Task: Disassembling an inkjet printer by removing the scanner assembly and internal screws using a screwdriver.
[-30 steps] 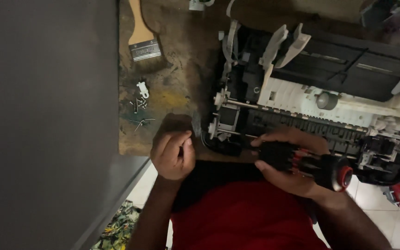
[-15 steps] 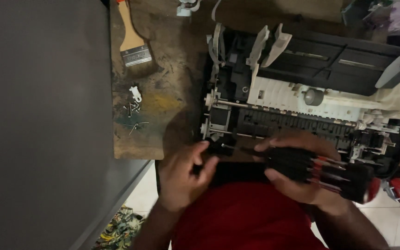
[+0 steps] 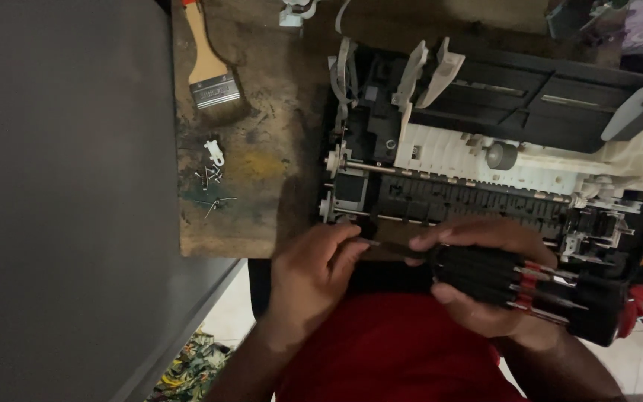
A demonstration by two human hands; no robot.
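The right hand (image 3: 485, 279) wraps firmly around the fat black handle of a multi-bit screwdriver (image 3: 530, 286), whose spare bits with red collars sit in slots around the grip; the tool lies across the near edge of the work, shaft pointing left. The left hand (image 3: 314, 275) meets it there, fingers pressed together in a pinch at the thin metal shaft near its tip, just in front of the red shirt (image 3: 388, 350). Just beyond both hands sits an opened inkjet printer (image 3: 485, 149), its outer cover already off so that the white frame, metal guide rods, black roller strip and loose ribbon cables at the far left corner lie bare. That much of the stripping looks done; the inner mechanism is still assembled, and the driver tip is not yet on any screw I can make out, so the work seems midway. On the worn wooden board (image 3: 262, 134) to the left lie a small scatter of screws and a white clip (image 3: 213, 175), and farther off a flat paintbrush (image 3: 213, 82) with a wooden handle.
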